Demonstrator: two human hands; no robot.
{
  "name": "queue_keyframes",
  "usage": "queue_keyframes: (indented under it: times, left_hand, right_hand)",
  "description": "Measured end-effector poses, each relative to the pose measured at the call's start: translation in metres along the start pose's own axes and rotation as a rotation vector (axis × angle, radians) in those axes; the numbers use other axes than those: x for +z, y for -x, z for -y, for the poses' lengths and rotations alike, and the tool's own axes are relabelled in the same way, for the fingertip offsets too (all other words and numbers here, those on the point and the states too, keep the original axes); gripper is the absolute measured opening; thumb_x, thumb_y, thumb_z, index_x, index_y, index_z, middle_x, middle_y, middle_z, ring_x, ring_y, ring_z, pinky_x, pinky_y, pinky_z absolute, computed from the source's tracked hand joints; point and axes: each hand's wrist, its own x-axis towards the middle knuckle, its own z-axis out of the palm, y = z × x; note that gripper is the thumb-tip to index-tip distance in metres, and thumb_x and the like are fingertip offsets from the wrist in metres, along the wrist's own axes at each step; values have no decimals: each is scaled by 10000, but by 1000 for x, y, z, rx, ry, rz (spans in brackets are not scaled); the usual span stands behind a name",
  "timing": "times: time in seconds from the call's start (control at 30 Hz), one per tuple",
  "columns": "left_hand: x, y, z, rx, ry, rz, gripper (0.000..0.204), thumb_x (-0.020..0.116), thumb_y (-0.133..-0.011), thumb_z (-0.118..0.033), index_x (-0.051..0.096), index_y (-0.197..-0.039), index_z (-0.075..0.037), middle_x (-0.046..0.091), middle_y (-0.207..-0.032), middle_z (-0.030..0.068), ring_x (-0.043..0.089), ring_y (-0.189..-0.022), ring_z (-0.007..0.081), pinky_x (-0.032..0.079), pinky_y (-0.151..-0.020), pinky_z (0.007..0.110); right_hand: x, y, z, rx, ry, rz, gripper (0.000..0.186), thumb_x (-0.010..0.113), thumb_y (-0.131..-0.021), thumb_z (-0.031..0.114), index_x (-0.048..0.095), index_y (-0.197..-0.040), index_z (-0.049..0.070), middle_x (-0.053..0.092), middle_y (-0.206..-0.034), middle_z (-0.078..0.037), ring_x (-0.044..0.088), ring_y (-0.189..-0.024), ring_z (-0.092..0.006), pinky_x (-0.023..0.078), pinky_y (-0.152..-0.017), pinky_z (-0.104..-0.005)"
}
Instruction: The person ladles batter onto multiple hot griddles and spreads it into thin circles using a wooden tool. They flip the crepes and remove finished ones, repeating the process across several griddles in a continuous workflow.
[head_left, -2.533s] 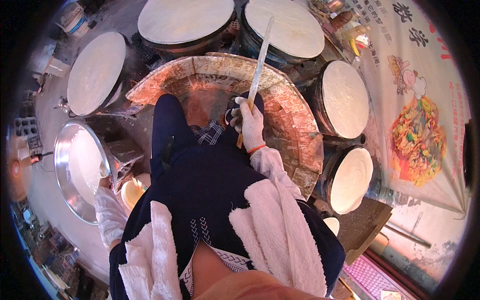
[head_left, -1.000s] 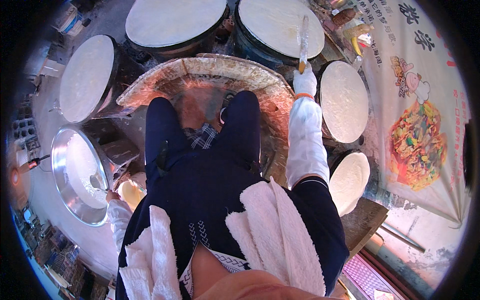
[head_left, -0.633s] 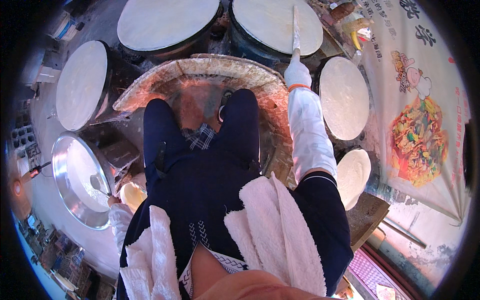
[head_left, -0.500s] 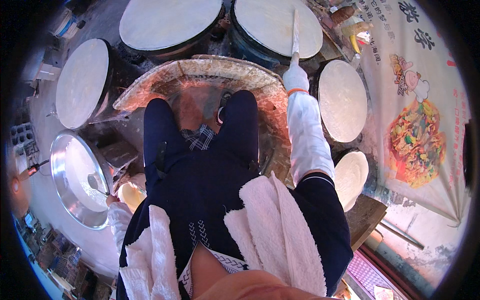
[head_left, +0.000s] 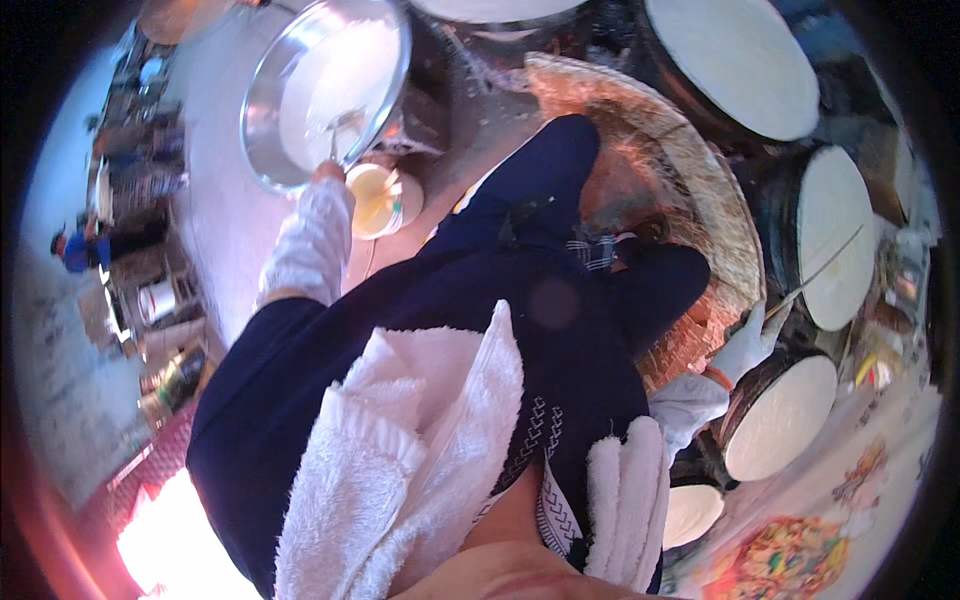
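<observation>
My left hand [head_left: 328,172], bare below a white sleeve, is closed round the handle of a ladle [head_left: 346,128]. The ladle's head dips into pale batter [head_left: 325,85] inside a large, wide steel basin [head_left: 258,150]. In a white glove, my right hand [head_left: 745,345] grips a long, thin, flat spatula [head_left: 822,268]. Its blade reaches over a round griddle [head_left: 843,230] whose top is coated white. Just beside the basin, below my left hand, stands a small bucket [head_left: 398,215] with yellowish liquid in it.
More round griddles [head_left: 740,60] with pale tops curve around my right side, one [head_left: 780,418] close to my gloved hand. A curved, crusted board [head_left: 735,215] stands between them and my knees. A person in blue [head_left: 85,250] is far left, near cluttered shelves.
My body and the view have turned left toward the basin. The ladle stays in the batter with my left hand on it. The spatula remains in my right hand, now off to the right side.
</observation>
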Motion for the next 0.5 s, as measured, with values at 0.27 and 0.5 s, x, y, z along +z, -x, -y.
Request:
queue_keyframes:
  times: [0.27,0.5]
  left_hand:
    - [57,-31,-35,-106,181,189,315,606,-968,-301,636,-1241,-146,704,-1035,194,689,-888,343,562,-728,465]
    - [-25,-139,-63,-725,25,513,480,571,-986,-425,533,-1378,-150,650,-1192,217,672,-927,405,584,-738,544]
  right_hand:
    - [-18,35,5,-28,424,84,573,590,-976,176,420,-1506,37,622,-1033,-110,541,-716,-146,420,-600,-252]
    - [-27,65,-111,-258,388,-279,447,642,-946,258,584,-1343,61,695,-1120,-208,670,-1010,-347,512,-868,-437]
